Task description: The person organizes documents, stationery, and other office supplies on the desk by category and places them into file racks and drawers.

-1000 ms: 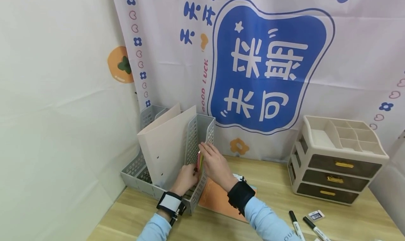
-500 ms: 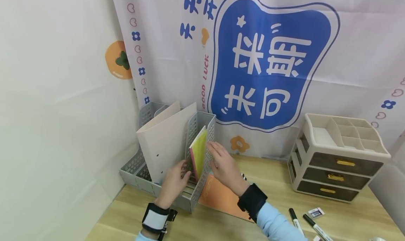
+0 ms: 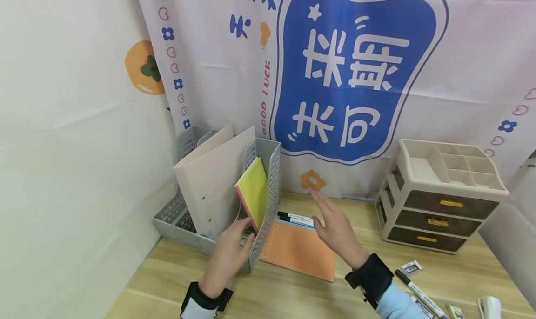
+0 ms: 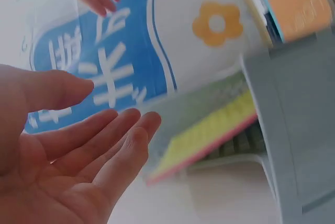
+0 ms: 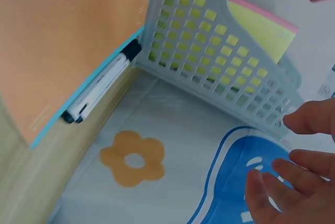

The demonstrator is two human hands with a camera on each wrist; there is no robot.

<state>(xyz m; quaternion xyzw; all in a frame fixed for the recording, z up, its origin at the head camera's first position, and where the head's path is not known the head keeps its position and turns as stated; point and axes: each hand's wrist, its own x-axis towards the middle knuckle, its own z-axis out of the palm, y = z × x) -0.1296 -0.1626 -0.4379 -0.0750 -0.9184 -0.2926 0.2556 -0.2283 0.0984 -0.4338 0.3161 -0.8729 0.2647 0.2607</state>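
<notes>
- Two bare hands in view, both holding nothing. Left hand (image 3: 228, 251), lower centre of the head frame: fingers loosely spread near the low end of the notepad (image 3: 256, 189); contact cannot be told. Right hand (image 3: 337, 233), right of centre: fingers extended, thumb apart, raised near the orange notebook (image 3: 299, 247).
- Notepad, yellow face with pink edge: inside the right-hand slot of the grey file rack (image 3: 184, 240), left of centre in the head frame. Tilted; which wall it leans on is not clear. Yellow shows through the rack's side holes in the right wrist view.
- Pale folder (image 3: 213, 179): standing in the rack, next slot to the left, across the divider.
- Done, as judged: folder and notepad are both in the rack, the pad released.
- Left, as judged: the pad could be straightened. Orange notebook lies flat on the desk (image 3: 314, 295) just beside the rack, two markers (image 3: 299, 219) along its upper edge.
- Also loose, lower right: another marker (image 3: 420, 292), a small box (image 3: 412, 267), a white object (image 3: 490, 306) cut by the frame edge.
- Drawer unit (image 3: 452, 200), right side: drawers look closed; contents unknown.
</notes>
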